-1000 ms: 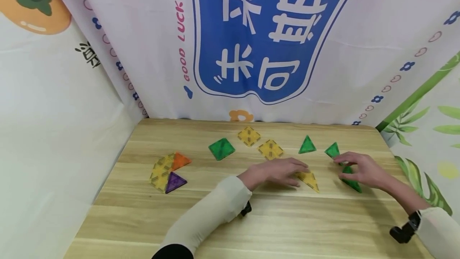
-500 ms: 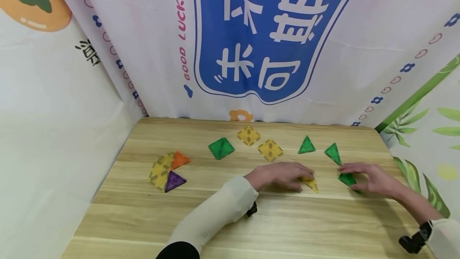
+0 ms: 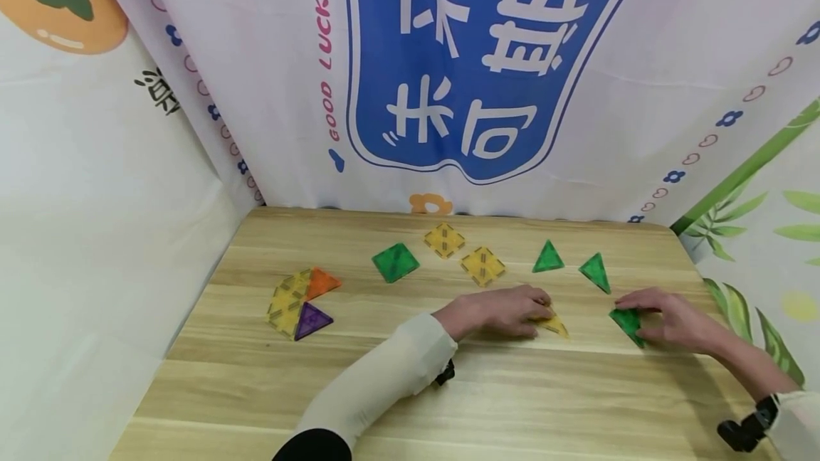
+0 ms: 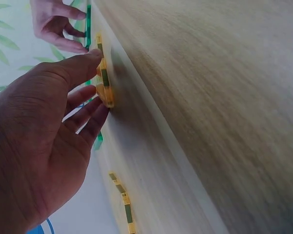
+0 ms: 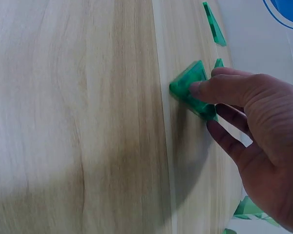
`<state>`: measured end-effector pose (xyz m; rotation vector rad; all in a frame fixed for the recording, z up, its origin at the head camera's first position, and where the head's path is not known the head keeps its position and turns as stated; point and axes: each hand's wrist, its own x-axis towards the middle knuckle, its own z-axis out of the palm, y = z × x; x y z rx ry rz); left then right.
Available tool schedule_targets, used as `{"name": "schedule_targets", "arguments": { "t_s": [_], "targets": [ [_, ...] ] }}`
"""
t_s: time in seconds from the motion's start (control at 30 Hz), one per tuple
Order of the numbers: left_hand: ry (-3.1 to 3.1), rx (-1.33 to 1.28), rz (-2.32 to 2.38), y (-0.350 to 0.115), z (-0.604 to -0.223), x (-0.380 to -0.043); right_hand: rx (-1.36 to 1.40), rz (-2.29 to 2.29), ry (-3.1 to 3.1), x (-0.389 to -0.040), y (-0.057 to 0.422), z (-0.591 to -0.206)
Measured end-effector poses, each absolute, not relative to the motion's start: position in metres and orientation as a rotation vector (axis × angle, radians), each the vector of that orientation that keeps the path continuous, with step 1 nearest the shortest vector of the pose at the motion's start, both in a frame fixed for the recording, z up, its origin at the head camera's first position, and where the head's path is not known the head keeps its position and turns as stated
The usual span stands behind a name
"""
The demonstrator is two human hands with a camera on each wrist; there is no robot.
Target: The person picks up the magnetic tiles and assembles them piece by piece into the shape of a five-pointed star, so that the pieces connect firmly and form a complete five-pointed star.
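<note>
Flat translucent triangular tiles lie under both hands. My left hand (image 3: 500, 311) pinches a yellow triangular tile (image 3: 556, 326) at its left part. In the left wrist view, the thumb presses one face of that yellow tile (image 4: 105, 75) and the fingers reach its other side. My right hand (image 3: 675, 322) holds a green triangular tile (image 3: 626, 320) by its edges. The right wrist view shows the thumb lying on this green tile (image 5: 188, 83), with other fingers behind it. Just beyond are a second green triangle (image 3: 596, 273) and a third green triangle (image 3: 548, 258), both flat on the table.
On the wooden table (image 3: 359, 390) lie a green square (image 3: 396, 262) and two yellow squares, one farther back (image 3: 444, 240), one nearer (image 3: 483, 266). At left, several yellow pieces (image 3: 286, 304) join an orange triangle (image 3: 322, 284) and a purple triangle (image 3: 313, 321). Printed cloth (image 3: 288, 91) hangs behind.
My right hand has shifted right and nearer, away from the second green triangle, now gripping the nearer one. The left hand has moved slightly right and its fingers have closed on the yellow tile.
</note>
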<state>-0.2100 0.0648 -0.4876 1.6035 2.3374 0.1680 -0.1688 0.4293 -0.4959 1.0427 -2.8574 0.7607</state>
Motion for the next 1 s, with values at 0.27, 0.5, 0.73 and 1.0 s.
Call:
{"name": "schedule_targets", "arguments": {
  "t_s": [0.27,0.5,0.73,1.0],
  "targets": [
    [2.371,1.576,0.190,0.058,-0.487,-0.208,0.903,0.670,-2.919,-0.167,0.432,-0.496],
    [2.374,1.590,0.202,0.051,-0.486,-0.208,0.840,0.695,-2.953,-0.163,0.433,-0.498],
    [2.415,1.501,0.332,0.058,-0.487,-0.205,0.801,0.692,-3.007,-0.161,0.432,-0.498],
    [2.461,1.378,0.345,0.069,-0.490,-0.202,0.838,0.713,-3.059,-0.158,0.437,-0.493]
  ]
}}
